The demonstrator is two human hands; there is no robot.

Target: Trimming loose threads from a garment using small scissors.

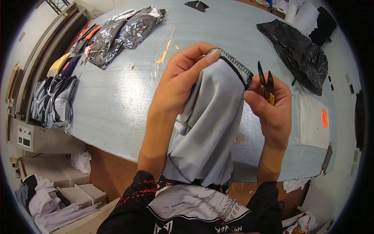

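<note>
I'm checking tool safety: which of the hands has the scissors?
The right hand has the black-and-gold scissors; the left hand pinches the grey cloth without any tool.

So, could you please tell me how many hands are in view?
2: the left hand pinches the grey cloth at its top edge; the right hand is by that edge's right end, holding the snips.
</note>
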